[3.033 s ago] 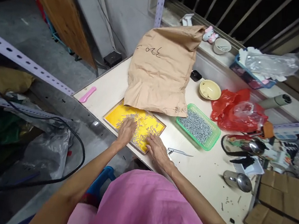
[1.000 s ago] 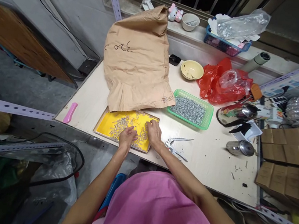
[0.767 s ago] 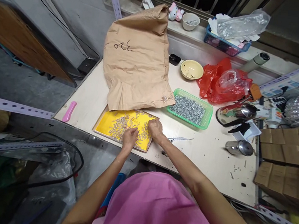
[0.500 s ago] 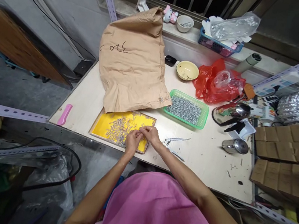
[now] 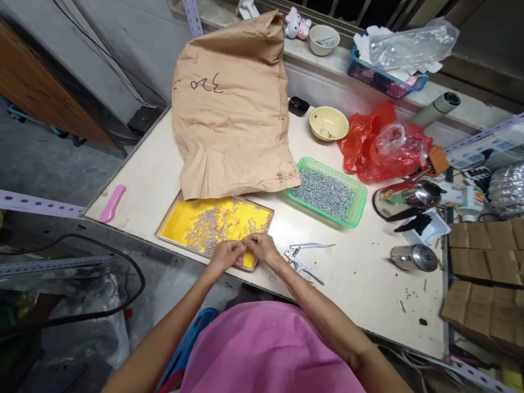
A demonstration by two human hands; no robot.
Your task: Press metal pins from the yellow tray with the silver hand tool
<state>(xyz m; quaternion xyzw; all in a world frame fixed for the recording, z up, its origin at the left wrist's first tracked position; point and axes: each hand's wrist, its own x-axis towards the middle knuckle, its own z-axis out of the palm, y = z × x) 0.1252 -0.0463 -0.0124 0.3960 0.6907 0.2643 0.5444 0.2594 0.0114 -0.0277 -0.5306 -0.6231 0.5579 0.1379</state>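
Left hand (image 5: 226,255) and right hand (image 5: 259,245) close together, each grip low over the near right part of a yellow tray (image 5: 171,221); whether they touch, I cannot tell. Fingertips of both look drawn in, though the left ones are partly hidden; how far either grip is closed, and on what if anything, is too small to make out from where I stand. Small metal pins (image 5: 206,228): loose heap in the tray, just ahead and to the left of the grip, with a thinner scatter directly ahead. Brown paper sack (image 5: 233,121), marked in dark pen, lies ahead-left of the grip, its near edge over the tray's far side. Spring-handled snips (image 5: 299,260) on the table (image 5: 345,299), near the grip on its right, beside the right wrist. Green basket (image 5: 359,213) ahead-right, filled with short grey metal pieces (image 5: 323,193). Farther ahead-right: pale yellow bowl (image 5: 319,119), then red plastic bag (image 5: 361,145) to its right. Pink-handled item (image 5: 113,203) well left of the grip, near the table's left corner. Lidded metal cup (image 5: 414,257) well apart, to the right.
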